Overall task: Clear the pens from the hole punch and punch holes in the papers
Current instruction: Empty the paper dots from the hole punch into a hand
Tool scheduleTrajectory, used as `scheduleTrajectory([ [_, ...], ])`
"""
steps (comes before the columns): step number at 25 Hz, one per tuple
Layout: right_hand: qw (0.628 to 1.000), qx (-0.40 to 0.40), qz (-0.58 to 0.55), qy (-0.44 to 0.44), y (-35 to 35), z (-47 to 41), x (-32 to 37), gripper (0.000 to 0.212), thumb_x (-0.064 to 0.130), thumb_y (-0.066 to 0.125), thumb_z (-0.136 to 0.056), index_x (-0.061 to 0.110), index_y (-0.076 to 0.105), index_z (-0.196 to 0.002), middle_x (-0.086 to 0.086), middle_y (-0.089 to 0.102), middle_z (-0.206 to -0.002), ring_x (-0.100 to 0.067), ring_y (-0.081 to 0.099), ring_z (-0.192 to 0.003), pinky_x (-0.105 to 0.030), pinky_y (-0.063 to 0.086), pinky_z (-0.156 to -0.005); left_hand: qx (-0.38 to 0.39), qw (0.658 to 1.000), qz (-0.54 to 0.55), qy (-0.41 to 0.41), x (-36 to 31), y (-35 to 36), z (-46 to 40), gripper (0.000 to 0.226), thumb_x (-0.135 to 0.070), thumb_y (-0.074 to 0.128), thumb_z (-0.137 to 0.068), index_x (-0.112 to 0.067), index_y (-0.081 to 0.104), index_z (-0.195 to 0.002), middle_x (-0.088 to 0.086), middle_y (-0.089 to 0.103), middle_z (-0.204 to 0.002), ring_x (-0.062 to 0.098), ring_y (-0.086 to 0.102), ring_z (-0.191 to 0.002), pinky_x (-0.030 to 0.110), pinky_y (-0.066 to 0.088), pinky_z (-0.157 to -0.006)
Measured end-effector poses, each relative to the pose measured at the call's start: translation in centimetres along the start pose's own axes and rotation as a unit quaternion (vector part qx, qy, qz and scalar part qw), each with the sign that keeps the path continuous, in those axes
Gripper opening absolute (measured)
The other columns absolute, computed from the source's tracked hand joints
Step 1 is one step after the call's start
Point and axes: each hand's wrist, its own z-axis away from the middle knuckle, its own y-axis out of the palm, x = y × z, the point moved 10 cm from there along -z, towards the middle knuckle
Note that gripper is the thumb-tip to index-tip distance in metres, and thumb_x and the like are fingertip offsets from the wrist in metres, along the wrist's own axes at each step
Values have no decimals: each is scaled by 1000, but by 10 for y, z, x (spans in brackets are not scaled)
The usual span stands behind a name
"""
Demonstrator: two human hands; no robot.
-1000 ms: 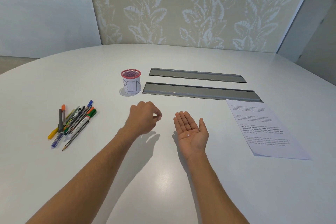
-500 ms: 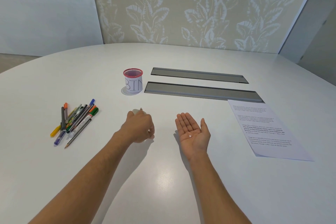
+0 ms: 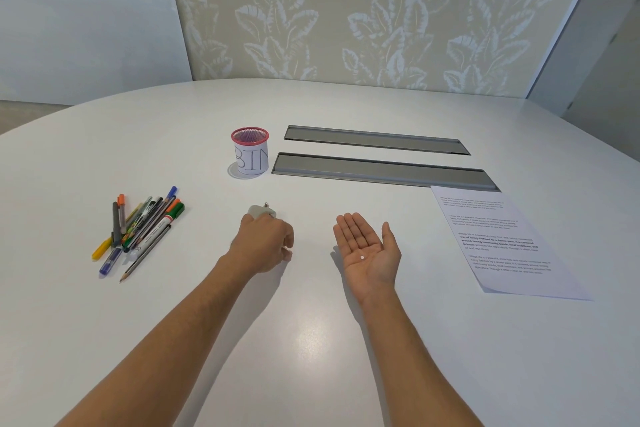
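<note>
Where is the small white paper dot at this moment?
In the head view, the small white paper dot lies in the upturned palm of the right hand, right of centre, between the left hand and the printed paper sheet.

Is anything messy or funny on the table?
The pens lie in a loose, crisscrossed heap at the table's left. One tiny white paper dot sits in the open right hand. The paper lies slanted.

The left hand [image 3: 265, 241] is lowered to the table, fingers curled under; a small grey object [image 3: 262, 210] is uncovered just beyond its knuckles.
</note>
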Motion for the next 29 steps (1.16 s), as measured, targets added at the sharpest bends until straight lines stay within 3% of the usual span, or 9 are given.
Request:
scheduleTrajectory([
  [7,1000,-1,1,0,-2,-2,-2,55,39,46,-99,-9,58,-122,-26,66,-121,-37,63,-116,-48,51,-97,4,1000,-14,6,-3,5,-3,20,-9,63,-81,-25,75,-84,-12,72,-92,15,53,-106,32,29,-80],
  [15,1000,-5,3,4,-1,0,-6,54,40,47,-99,-8,59,-121,-25,66,-120,-37,64,-115,-48,50,-98,-10,992,-123,30,-15,10,-5,17,-16,57,-89,-20,72,-95,-4,71,-97,22,61,-98,34,41,-85],
  [21,1000,-12,6,4,-5,2,-7,55,40,47,-98,-7,59,-123,-24,67,-120,-37,64,-115,-47,51,-98,-17,976,-213,46,-28,10,3,15,-14,54,-89,-13,64,-99,3,64,-105,25,57,-101,37,38,-86],
  [29,1000,-13,8,5,-2,5,-10,54,41,47,-99,-7,59,-122,-24,67,-119,-37,63,-115,-47,47,-103,0,972,-234,36,-34,15,15,23,-21,48,-90,-9,53,-109,8,58,-111,27,52,-105,40,38,-90],
])
